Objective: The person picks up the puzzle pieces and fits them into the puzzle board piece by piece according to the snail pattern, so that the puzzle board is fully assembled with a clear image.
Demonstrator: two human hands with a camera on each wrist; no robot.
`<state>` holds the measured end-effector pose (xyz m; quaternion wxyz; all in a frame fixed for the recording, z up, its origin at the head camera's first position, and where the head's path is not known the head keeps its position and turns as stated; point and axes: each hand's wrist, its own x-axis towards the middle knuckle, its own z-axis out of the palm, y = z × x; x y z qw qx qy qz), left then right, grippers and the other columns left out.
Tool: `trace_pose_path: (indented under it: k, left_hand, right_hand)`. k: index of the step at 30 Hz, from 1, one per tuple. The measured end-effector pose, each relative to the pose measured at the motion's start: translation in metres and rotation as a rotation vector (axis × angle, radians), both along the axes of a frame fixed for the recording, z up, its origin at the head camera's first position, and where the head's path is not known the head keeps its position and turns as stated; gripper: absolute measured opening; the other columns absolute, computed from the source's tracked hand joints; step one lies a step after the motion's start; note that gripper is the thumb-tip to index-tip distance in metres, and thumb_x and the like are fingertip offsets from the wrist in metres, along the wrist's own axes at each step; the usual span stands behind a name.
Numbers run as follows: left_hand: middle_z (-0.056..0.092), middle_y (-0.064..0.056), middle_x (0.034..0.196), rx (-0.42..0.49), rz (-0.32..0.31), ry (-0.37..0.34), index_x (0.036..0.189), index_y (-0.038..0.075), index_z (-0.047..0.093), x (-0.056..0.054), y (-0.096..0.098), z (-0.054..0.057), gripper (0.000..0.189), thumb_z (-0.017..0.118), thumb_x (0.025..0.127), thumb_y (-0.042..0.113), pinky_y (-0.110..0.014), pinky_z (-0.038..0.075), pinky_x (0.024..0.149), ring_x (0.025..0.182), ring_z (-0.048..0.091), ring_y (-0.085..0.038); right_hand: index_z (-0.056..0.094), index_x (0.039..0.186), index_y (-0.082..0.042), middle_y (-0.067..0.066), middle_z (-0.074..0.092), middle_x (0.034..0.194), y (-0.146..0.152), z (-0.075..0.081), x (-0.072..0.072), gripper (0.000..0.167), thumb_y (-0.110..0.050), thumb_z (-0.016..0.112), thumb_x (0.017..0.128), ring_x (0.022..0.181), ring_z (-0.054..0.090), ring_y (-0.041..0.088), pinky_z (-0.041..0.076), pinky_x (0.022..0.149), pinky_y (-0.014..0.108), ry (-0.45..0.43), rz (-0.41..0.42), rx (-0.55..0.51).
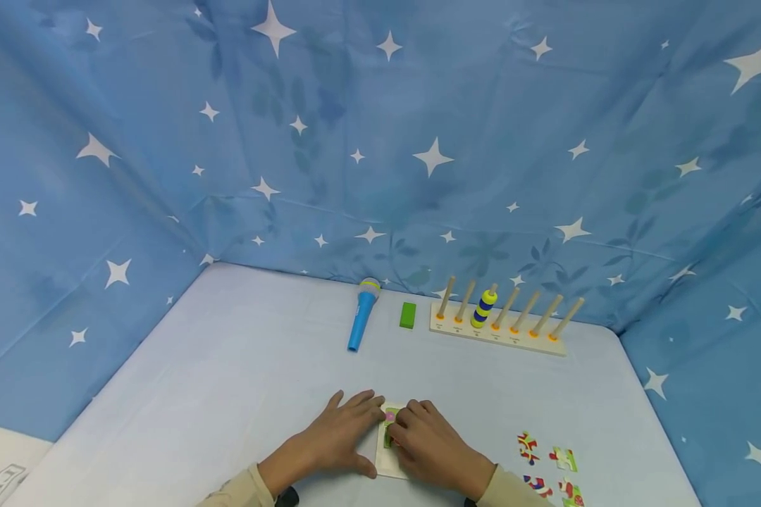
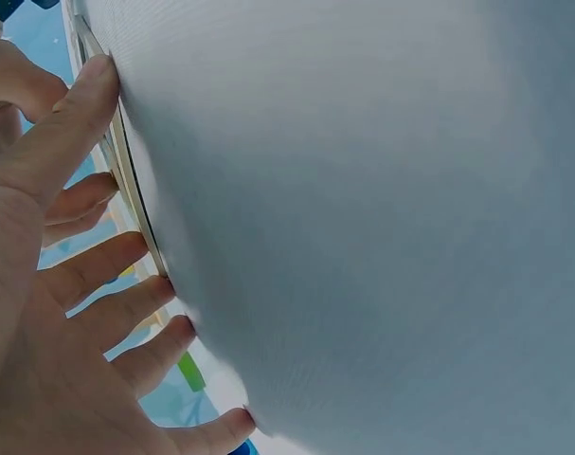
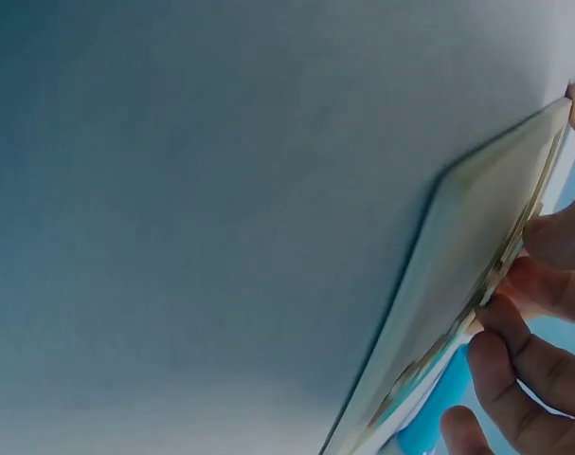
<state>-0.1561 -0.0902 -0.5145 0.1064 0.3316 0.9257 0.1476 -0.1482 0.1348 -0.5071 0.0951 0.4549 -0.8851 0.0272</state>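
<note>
tbl (image 1: 165,394) free L, puzzle pcs (image 1: 565,459) R, peg rack (image 1: 498,338) behind

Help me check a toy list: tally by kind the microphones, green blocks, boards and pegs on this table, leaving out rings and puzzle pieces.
Microphones: 1, blue microphone
Green blocks: 1, green block
Boards: 2, pegged board and small pale board
Pegs: 7, wooden pegs
Total: 11

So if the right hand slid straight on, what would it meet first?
Probably the left hand, just across the pale board, though depth is hard to judge here.
</note>
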Motion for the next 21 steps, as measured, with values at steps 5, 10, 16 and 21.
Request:
trace_pose_path:
  k: [5, 10, 16, 21]
  left_hand:
    - [0.043, 0.000, 0.159, -0.001, -0.004, 0.006, 0.140, 0.020, 0.058, 0.000, 0.000, 0.000, 0.083, 0.085, 0.072, 0.059, -0.069, 0.032, 0.110, 0.150, 0.032, -0.025]
    - [0.043, 0.000, 0.159, 0.012, 0.001, 0.001, 0.139, 0.020, 0.058, 0.000, 0.000, 0.000, 0.082, 0.086, 0.072, 0.059, -0.070, 0.031, 0.111, 0.150, 0.032, -0.025]
    - [0.044, 0.000, 0.159, 0.015, -0.003, 0.003, 0.139, 0.019, 0.059, 0.000, 0.000, 0.001, 0.082, 0.085, 0.072, 0.059, -0.070, 0.031, 0.110, 0.150, 0.033, -0.025]
    - [0.044, 0.000, 0.158, 0.012, -0.007, 0.010, 0.138, 0.020, 0.059, 0.000, -0.001, 0.000, 0.082, 0.085, 0.072, 0.059, -0.070, 0.032, 0.110, 0.150, 0.033, -0.025]
  right_hand:
    - [0.070, 0.092, -0.017, -0.005, 0.063, 0.091, -0.005, -0.003, 0.002, 0.009, -0.022, 0.077, 0.087, 0.087, 0.053, 0.014, 0.049, 0.085, 0.038, 0.050, -0.023, 0.015]
    - [0.071, 0.088, -0.018, -0.004, 0.063, 0.088, -0.008, -0.005, 0.003, 0.012, -0.023, 0.080, 0.084, 0.084, 0.053, 0.015, 0.050, 0.083, 0.037, 0.135, -0.028, 0.016]
    - [0.071, 0.087, -0.018, -0.003, 0.065, 0.091, -0.011, -0.004, 0.005, 0.010, -0.023, 0.080, 0.085, 0.085, 0.054, 0.015, 0.049, 0.077, 0.035, 0.171, -0.033, 0.041]
    - [0.073, 0.091, -0.018, -0.003, 0.067, 0.096, -0.013, 0.000, 0.006, 0.007, -0.023, 0.078, 0.088, 0.087, 0.054, 0.015, 0.048, 0.076, 0.034, 0.121, -0.050, 0.072]
